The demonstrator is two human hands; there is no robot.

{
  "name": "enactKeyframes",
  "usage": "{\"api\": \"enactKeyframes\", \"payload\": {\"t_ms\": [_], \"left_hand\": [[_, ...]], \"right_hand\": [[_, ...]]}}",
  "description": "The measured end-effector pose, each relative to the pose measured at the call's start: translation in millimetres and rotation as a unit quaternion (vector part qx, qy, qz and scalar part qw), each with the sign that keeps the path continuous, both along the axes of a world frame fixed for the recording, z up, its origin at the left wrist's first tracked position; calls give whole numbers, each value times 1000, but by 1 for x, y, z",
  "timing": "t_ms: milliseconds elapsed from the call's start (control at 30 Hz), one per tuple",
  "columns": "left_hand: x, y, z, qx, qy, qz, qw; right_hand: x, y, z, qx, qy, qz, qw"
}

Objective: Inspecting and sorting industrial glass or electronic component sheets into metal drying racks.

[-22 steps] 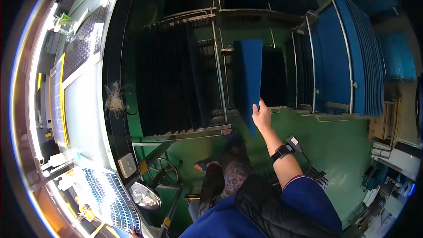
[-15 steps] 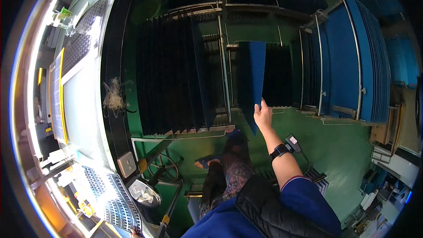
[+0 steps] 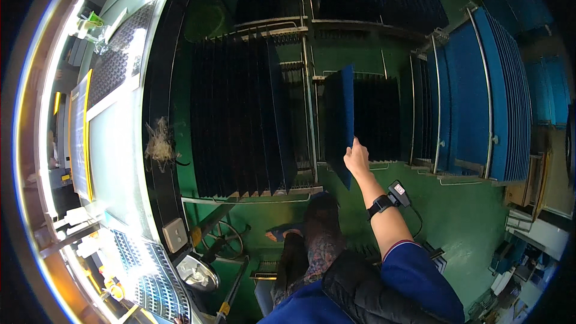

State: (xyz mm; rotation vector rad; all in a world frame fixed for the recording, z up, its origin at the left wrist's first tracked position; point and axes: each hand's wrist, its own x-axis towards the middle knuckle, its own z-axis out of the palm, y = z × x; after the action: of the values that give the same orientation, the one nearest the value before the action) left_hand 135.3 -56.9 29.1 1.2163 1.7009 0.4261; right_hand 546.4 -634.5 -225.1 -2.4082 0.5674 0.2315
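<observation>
My right hand (image 3: 357, 157) pinches the near edge of a thin blue panel (image 3: 348, 105) that stands upright, seen almost edge-on. Dark panels (image 3: 377, 117) stand in a row in the rack just right of it. A black strap with a small box (image 3: 387, 200) sits on my right wrist. My left hand is out of the picture. At the lower left lies a sheet with a dark grid pattern (image 3: 150, 276), under strong glare.
A bigger rack of dark panels (image 3: 237, 120) stands left of the held panel. Blue panels (image 3: 462, 102) fill a metal-framed rack at the right. A bright worktable (image 3: 117, 162) runs along the left, with a handwheel (image 3: 223, 240) and metal bowl (image 3: 198, 273) near its lower end.
The blue panel has turned and now shows a narrower face. My right hand stays on its edge. Fingertips seen at the patterned sheet's lower edge have left the picture.
</observation>
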Motion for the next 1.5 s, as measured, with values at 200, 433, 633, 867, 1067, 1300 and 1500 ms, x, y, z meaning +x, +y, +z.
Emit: {"api": "enactKeyframes", "payload": {"t_ms": [200, 433, 633, 867, 1067, 1300, 1500], "left_hand": [[8, -3, -5, -4, -1, 10, 1000], [15, -4, -9, -6, -5, 17, 1000], [14, -7, -9, -5, -14, 25, 1000], [-3, -10, -11, -4, -35, 44, 998], [-24, -21, -17, -6, -44, 55, 998], [-69, 5, 6, 36, -69, 67, 995], [-52, 8, 49, 413, 141, -73, 897]], "right_hand": [[30, 5, 10, 15, 35, 33, 999], [54, 2, -11, -2, 63, 56, 996], [81, 4, -14, 60, 240, 87, 965], [80, 9, 29, 26, 177, 49, 983], [78, 2, -21, -11, 165, 77, 983], [101, 20, -38, 10, 195, 39, 980], [58, 11, -3, 42, -12, -16, 999]]}}
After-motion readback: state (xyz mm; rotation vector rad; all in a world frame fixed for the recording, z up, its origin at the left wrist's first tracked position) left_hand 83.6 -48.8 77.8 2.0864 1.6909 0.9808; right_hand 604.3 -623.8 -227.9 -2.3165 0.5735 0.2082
